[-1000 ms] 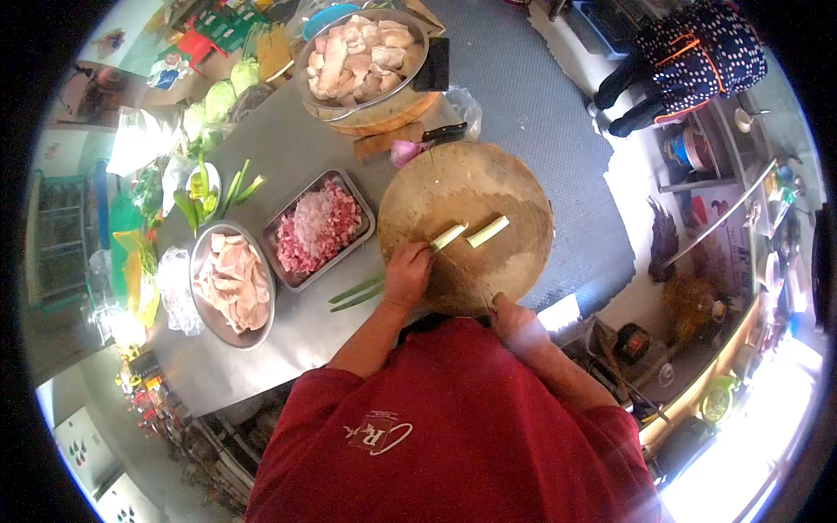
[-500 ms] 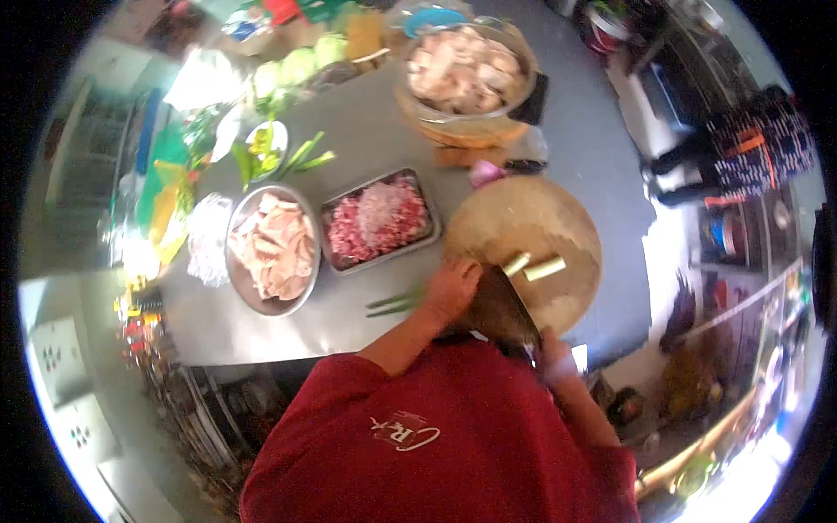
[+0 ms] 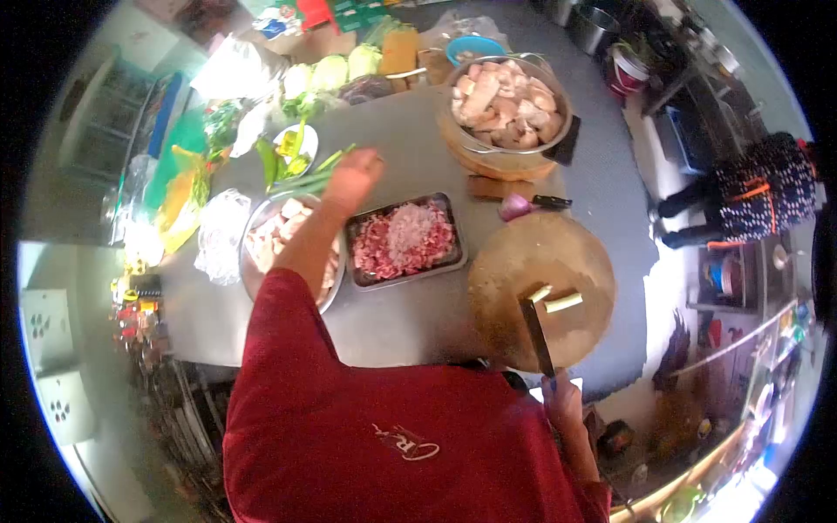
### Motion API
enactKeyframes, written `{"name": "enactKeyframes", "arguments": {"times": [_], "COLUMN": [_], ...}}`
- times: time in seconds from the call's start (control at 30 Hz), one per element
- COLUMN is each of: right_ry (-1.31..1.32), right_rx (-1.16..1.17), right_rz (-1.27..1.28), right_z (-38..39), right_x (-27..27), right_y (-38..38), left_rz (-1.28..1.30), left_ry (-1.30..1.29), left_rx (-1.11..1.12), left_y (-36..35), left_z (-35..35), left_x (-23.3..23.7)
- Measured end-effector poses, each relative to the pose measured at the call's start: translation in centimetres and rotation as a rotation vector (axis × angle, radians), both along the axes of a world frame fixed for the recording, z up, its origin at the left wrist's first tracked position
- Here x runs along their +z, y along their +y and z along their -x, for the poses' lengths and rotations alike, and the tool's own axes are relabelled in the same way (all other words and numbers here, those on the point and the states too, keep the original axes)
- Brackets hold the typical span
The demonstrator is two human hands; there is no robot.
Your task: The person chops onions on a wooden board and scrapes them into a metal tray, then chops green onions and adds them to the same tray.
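Your left hand (image 3: 356,179) has moved off the round wooden board (image 3: 497,268) to the long green stalks (image 3: 303,185), its grip unclear; your right hand (image 3: 563,401) clasps the dark-bladed cleaver (image 3: 538,336), leaving pale stalk pieces (image 3: 564,302) unheld on the board.

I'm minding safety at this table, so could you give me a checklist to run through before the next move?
1. Right hand on the knife handle: ok.
2. Left hand away from the knife: ok, it is past the meat tray.
3. Left hand's grip on the green stalks: cannot tell.
4. Chopping board bare: not ok, two pale pieces lie there.
5. Meat tray off the chopping board: ok, they stand apart.
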State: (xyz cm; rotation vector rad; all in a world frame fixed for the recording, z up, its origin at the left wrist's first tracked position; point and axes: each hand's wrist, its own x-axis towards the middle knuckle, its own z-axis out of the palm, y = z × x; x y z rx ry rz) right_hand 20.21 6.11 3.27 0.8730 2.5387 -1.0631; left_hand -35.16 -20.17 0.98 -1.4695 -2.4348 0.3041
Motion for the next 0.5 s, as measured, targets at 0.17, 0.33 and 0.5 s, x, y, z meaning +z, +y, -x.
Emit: {"name": "enactKeyframes", "arguments": {"times": [0.17, 0.33, 0.5], "right_ry": [-0.008, 0.126, 0.243], "right_rx": [-0.145, -0.35, -0.485], "right_rz": [-0.021, 0.01, 0.002], "right_z": [-2.1, -4.6, -6.7], "right_x": [-0.5, -0.5, -0.6], "right_y": [-1.0, -0.3, 2.1], "left_rz": [-0.504, -0.613, -0.522], "left_ry": [-0.448, -0.85, -0.892], "left_rx": [0.153, -0.079, -0.104], "left_y": [4.2, 12.5, 19.0], "left_z": [-6.5, -22.5, -32.2], "left_x": [-1.0, -5.1, -5.8]}}
